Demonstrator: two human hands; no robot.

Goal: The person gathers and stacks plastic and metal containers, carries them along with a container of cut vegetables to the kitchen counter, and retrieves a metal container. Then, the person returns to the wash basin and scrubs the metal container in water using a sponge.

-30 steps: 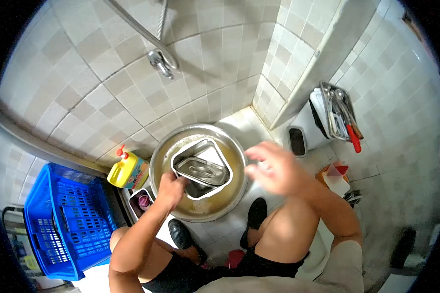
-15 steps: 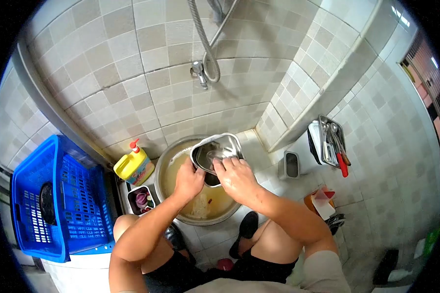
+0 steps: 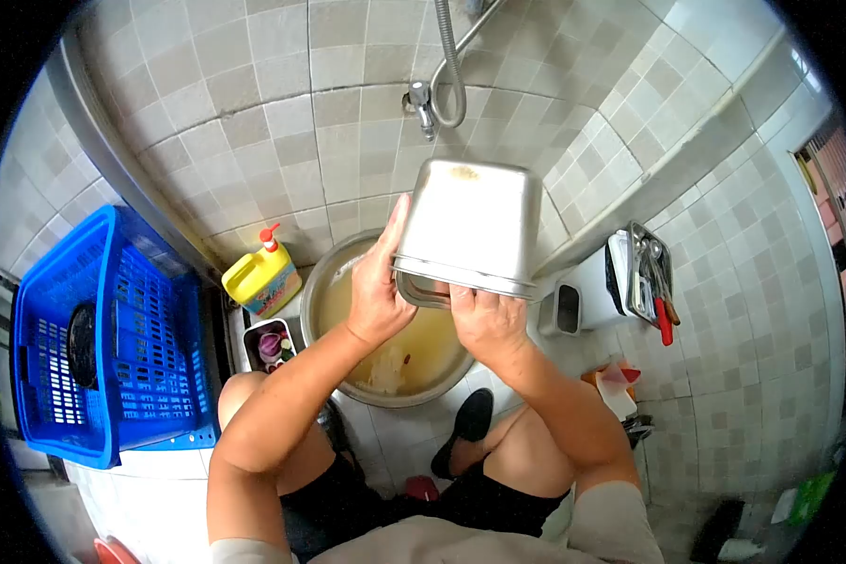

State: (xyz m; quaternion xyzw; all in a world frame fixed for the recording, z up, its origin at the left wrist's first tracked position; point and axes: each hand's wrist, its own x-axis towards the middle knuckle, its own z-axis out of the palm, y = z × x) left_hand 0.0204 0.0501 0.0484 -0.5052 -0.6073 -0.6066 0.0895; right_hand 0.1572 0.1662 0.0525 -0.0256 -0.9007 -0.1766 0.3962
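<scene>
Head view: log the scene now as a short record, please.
held: deep metal pan, base tipped up
left hand: grips pan's left side
right hand: at pan's near rim
basin: round, metal, holds cloudy yellowish water
left of basin: yellow pump bottle, blue plastic basket

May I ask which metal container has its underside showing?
The silvery, tapered metal container held between the left hand and right hand. Others, like the small rectangular container of purple pieces, show their open tops.
</scene>
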